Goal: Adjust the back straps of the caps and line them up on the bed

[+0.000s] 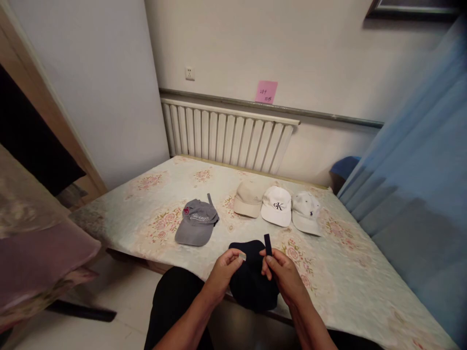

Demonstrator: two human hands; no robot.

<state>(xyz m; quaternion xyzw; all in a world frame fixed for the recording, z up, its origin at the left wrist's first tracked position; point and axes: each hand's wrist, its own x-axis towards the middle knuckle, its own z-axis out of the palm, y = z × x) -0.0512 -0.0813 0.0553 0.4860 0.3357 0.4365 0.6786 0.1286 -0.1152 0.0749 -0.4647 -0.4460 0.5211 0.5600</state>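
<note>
A dark navy cap (251,282) lies at the near edge of the mattress (339,272), right in front of me. My left hand (224,272) pinches a small metal buckle at the cap's back. My right hand (282,274) pinches the cap's dark strap (268,244), whose end stands upright. Both hands are closed on these parts, close together over the cap.
A grey cap (197,222) lies left of centre on the floral mattress. Further back sit a beige cap (248,198), a white cap (277,205) with a logo and a pale cap (305,212). A radiator (226,136) lines the wall; a blue curtain (419,184) hangs right.
</note>
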